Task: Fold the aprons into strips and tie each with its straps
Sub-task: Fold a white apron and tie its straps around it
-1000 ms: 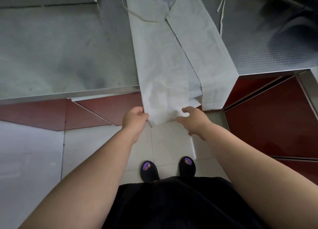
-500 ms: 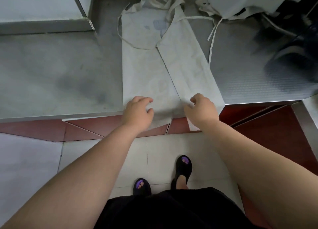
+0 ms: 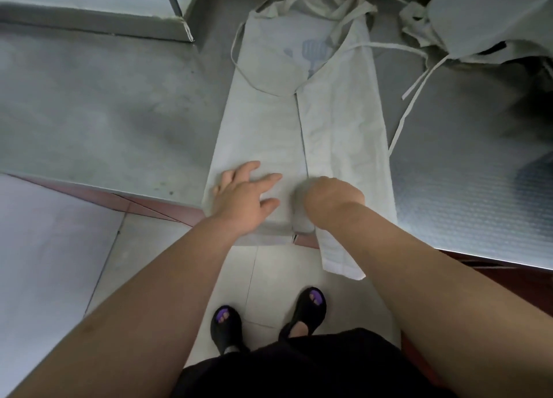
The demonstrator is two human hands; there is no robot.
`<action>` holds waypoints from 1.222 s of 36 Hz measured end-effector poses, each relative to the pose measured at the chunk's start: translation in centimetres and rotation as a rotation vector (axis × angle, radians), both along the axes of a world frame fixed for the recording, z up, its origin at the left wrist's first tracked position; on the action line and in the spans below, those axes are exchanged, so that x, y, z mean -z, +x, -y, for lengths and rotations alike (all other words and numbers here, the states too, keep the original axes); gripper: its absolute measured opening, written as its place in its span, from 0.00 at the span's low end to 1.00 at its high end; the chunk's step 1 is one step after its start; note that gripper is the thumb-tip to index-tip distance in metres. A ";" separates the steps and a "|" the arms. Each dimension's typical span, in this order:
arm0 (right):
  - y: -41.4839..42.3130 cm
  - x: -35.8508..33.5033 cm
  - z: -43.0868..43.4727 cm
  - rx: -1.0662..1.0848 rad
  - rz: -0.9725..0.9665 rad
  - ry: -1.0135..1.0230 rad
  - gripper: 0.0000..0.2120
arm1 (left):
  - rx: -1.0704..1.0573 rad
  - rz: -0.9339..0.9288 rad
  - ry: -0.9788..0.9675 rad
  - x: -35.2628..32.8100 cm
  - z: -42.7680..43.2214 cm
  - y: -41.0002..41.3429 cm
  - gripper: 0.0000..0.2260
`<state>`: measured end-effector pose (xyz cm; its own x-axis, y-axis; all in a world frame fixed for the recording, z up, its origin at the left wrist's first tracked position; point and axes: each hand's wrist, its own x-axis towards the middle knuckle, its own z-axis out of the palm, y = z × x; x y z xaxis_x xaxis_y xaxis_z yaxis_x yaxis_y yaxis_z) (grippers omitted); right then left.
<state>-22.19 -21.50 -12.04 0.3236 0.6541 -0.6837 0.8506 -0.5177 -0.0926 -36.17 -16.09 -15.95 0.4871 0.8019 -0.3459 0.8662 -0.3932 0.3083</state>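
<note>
A white apron [image 3: 269, 128] lies lengthwise on the metal counter [image 3: 104, 113], both side flaps folded inward so their edges meet down the middle. Its bib and neck loop lie at the far end, and a thin strap [image 3: 404, 119] trails off to the right. The near hem hangs over the counter edge. My left hand [image 3: 242, 197] rests flat with spread fingers on the left flap near the edge. My right hand [image 3: 332, 200] sits on the right flap beside it; its fingers are hidden behind the wrist.
More white aprons [image 3: 478, 17] sit bunched at the far right of the counter beside a dark shape [image 3: 535, 104]. A raised metal ledge [image 3: 89, 14] runs along the far left. Below are red and white floor tiles [image 3: 167, 242] and my sandalled feet.
Both hands lifted the hanging lower end of the apron from below the counter edge up onto the counter. My left hand went from gripping the hem to lying flat.
</note>
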 end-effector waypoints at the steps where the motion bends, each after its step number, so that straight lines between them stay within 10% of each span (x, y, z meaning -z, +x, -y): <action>1: 0.1 0.1 -0.2 -0.034 0.007 -0.015 0.05 | -0.007 0.007 -0.005 0.0 0.0 0.1 0.20; 9: 1.6 1.5 -3.1 0.240 -0.236 0.359 0.14 | -0.048 0.055 -0.023 -0.1 0.0 0.3 0.21; 27: 4.8 1.8 -1.7 -0.175 -0.247 0.043 0.19 | -0.037 0.188 0.013 -0.7 -5.0 4.2 0.15; 34: 8.9 1.3 -6.4 0.384 -0.268 0.423 0.04 | 0.033 0.216 0.019 -0.9 -10.8 6.9 0.17; 44: 11.6 2.2 -13.3 0.619 -0.194 0.557 0.16 | 0.142 0.276 0.059 -0.6 -19.2 11.2 0.19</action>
